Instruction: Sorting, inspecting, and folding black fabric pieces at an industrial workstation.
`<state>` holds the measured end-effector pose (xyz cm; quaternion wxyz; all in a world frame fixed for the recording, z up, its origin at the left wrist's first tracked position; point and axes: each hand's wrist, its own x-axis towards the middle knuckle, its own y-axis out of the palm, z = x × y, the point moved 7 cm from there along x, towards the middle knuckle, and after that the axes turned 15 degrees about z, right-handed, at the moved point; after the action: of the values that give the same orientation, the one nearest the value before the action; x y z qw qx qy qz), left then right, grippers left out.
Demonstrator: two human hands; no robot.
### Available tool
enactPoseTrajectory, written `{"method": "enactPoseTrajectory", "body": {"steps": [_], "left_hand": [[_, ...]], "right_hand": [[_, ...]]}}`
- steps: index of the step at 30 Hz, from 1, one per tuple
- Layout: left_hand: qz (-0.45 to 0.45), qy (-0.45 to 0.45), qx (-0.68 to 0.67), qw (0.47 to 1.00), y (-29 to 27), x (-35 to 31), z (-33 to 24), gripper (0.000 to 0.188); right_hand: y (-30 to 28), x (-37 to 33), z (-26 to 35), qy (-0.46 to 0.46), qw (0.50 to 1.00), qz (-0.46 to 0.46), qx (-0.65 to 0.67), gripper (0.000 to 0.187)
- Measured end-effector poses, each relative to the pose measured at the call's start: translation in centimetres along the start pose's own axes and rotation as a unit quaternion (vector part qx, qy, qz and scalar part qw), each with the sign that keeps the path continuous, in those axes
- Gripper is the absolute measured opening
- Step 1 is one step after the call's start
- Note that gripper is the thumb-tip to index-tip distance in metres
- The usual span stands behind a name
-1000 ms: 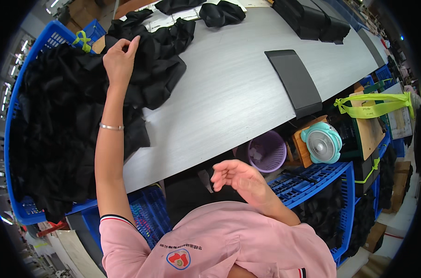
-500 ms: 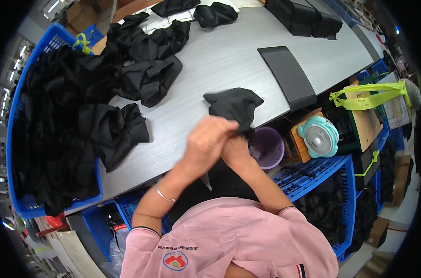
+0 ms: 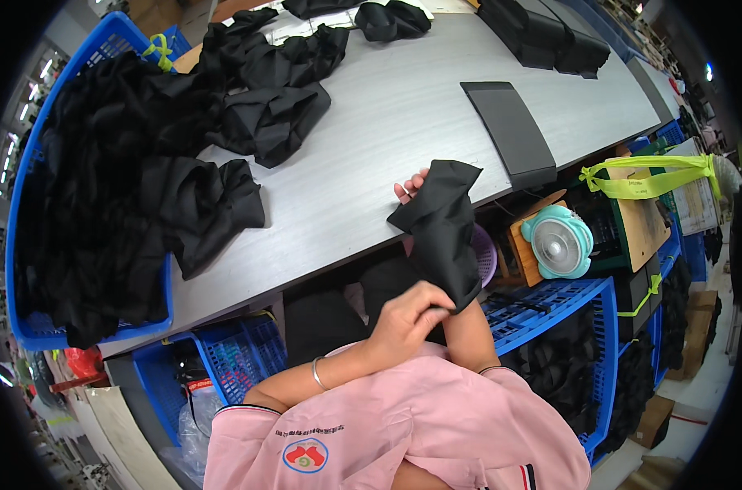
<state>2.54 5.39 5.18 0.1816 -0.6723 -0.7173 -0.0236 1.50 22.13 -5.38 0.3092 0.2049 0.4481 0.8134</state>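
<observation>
A black fabric piece (image 3: 443, 233) drapes over my right hand and forearm like a sleeve. The fingertips of my right hand (image 3: 412, 186) show past its far left edge, slightly apart; palm and thumb are hidden under the cloth. At the near end of the piece, my left hand (image 3: 404, 322) is closed, pinching its edge between thumb and fingers over the right forearm. Both hands are close to my body, by the table's near edge. Left of them, more crumpled black fabric pieces (image 3: 277, 118) lie on the grey table (image 3: 355, 147).
A blue basket (image 3: 21, 269) heaped with black fabric stands at the left. Flat dark panels (image 3: 514, 135) and a folded black stack (image 3: 543, 41) lie on the table's right. Below the right edge are a purple bin (image 3: 485, 255), a turquoise fan (image 3: 560, 243) and another blue basket (image 3: 604, 359).
The fabric piece has come closer to my body and now covers the right forearm. My left hand has moved down and right to its near edge; right fingertips have emerged at its far side.
</observation>
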Motion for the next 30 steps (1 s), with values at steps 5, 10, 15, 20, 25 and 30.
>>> {"method": "enactPoseTrajectory", "body": {"steps": [5,10,15,20,25,30], "left_hand": [[-0.27,-0.144,-0.094,0.947,-9.2,1.7,6.2,0.008],[-0.348,-0.075,-0.017,0.934,-16.6,4.3,8.6,0.012],[-0.386,-0.029,-0.061,0.92,-22.6,3.7,9.7,0.013],[-0.342,-0.071,-0.049,0.936,-17.9,3.0,7.0,0.011],[-0.212,-0.056,0.097,0.971,-10.6,3.1,1.8,0.005],[-0.25,-0.025,0.081,0.964,-11.4,1.5,0.5,0.004]], "right_hand": [[2.4,-5.5,-5.0,-0.054,0.956,0.045,-0.286,0.035],[9.0,-8.8,-3.2,0.087,0.875,0.12,-0.462,0.031],[7.6,-13.4,-2.7,0.186,0.918,0.136,-0.323,0.016],[4.8,-10.2,2.1,0.016,0.868,0.037,-0.495,0.049],[11.5,-5.3,3.1,-0.171,0.699,0.031,-0.693,0.073],[6.8,-3.8,3.6,-0.078,0.728,-0.068,-0.678,0.046]]}}
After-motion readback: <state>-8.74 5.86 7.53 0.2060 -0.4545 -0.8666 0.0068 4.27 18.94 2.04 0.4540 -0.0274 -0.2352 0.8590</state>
